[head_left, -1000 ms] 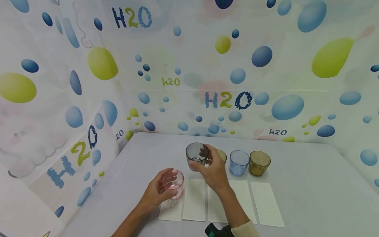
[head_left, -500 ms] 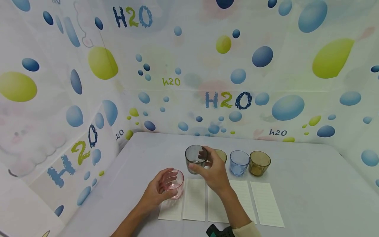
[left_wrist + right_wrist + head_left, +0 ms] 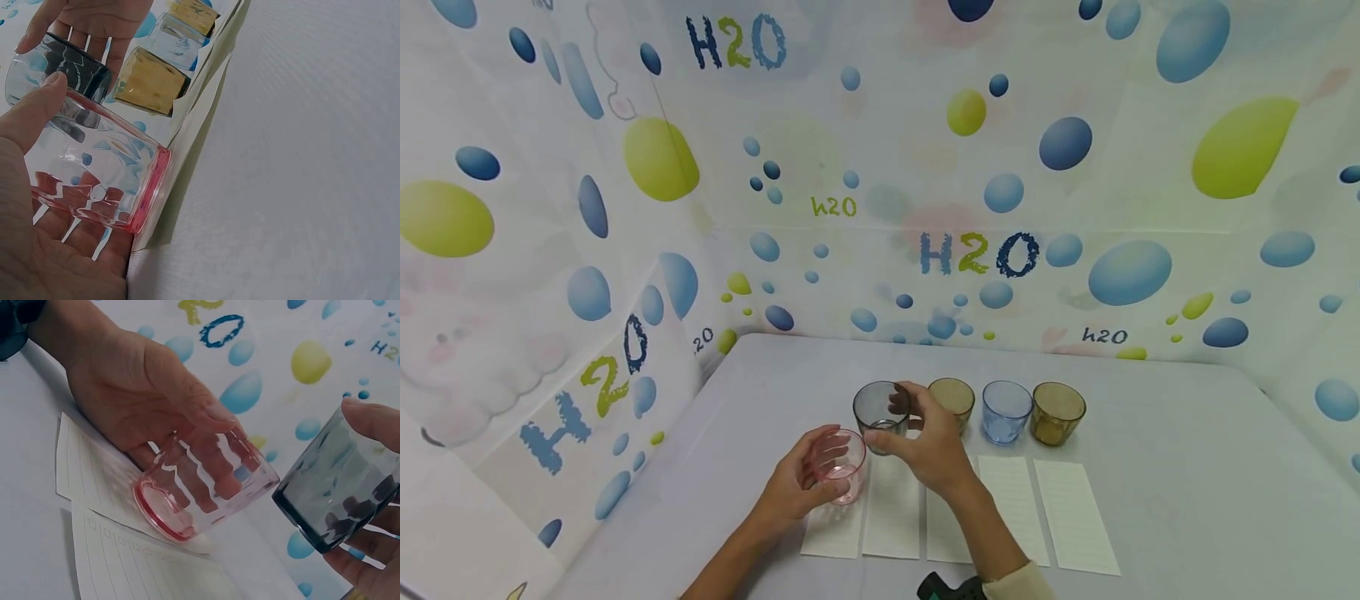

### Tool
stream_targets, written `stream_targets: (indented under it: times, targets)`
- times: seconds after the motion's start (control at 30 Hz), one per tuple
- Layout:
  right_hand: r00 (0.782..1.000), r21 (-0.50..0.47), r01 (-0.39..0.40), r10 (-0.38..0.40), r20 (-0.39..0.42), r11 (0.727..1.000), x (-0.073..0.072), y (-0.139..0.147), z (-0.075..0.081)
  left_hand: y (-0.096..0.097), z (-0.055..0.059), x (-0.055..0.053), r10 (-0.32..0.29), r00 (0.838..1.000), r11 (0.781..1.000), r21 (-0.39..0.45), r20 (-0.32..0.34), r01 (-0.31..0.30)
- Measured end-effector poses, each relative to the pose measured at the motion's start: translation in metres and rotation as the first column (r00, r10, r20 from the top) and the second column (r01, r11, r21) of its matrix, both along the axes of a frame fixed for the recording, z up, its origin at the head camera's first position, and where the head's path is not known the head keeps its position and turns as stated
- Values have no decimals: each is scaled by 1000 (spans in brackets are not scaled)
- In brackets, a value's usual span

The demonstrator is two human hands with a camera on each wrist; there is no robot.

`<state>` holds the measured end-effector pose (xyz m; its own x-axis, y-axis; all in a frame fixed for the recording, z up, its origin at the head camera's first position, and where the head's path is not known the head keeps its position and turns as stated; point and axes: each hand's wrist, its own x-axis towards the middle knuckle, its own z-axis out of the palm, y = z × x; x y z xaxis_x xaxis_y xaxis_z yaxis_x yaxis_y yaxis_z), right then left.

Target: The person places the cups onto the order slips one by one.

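Note:
My left hand (image 3: 793, 483) grips a clear pink glass (image 3: 844, 479), thumb on the near side and fingers round the far side. The glass is upright at the leftmost paper sheet (image 3: 831, 537); its pink base is close to the paper in the right wrist view. Just behind and to the right, my right hand (image 3: 936, 450) holds a smoky grey glass (image 3: 880, 408) between thumb and fingers. In the right wrist view the grey glass (image 3: 340, 481) is off the table, near the pink glass (image 3: 194, 481).
To the right stand a yellowish glass (image 3: 952, 396), a blue glass (image 3: 1006, 412) and an amber glass (image 3: 1058, 414) in a row. Several lined paper sheets (image 3: 1078, 517) lie side by side before them on the white table (image 3: 1195, 467). A printed backdrop (image 3: 880, 150) rises behind.
My right hand has carried the grey glass left and down toward the pink glass, uncovering more of the yellowish glass. The left hand and pink glass have stayed put.

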<state>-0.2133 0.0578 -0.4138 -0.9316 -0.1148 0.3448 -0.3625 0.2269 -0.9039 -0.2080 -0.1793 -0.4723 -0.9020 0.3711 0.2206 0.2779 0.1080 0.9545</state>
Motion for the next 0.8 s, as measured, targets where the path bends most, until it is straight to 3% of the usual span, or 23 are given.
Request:
stream_targets:
  times: [0.8]
  targets:
    - [997, 74, 9, -14, 73, 997, -1, 4, -6, 0, 0, 0, 6, 1000, 1000, 4, 24, -6]
